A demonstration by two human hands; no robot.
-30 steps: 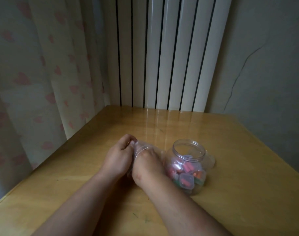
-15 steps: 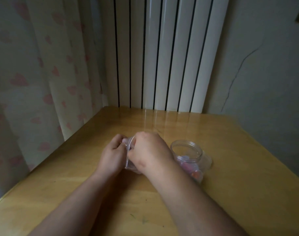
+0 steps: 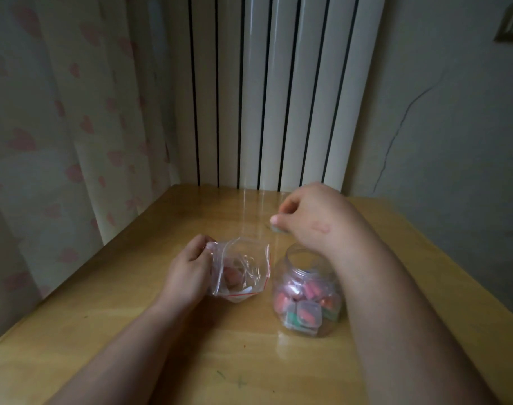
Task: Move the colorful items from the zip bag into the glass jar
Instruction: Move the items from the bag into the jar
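A heart-patterned curtain (image 3: 59,141) hung at the left, beside a wooden desk (image 3: 249,361). On the desk, the left hand (image 3: 188,273) gripped the left edge of a clear zip bag (image 3: 243,252). Its fingers were curled on the plastic and held the mouth open. A few pinkish colorful items (image 3: 231,277) lay inside. Half a second before, both hands had been together at the bag, the right one reaching in. Now the right hand (image 3: 313,220) had lifted clear and hung above the open glass jar (image 3: 307,325), just right of the bag. It pinched one small item (image 3: 277,228) between thumb and fingertips. The jar already held many red, pink and green pieces (image 3: 306,305). This item looked ready to drop in, with a few left to fetch.
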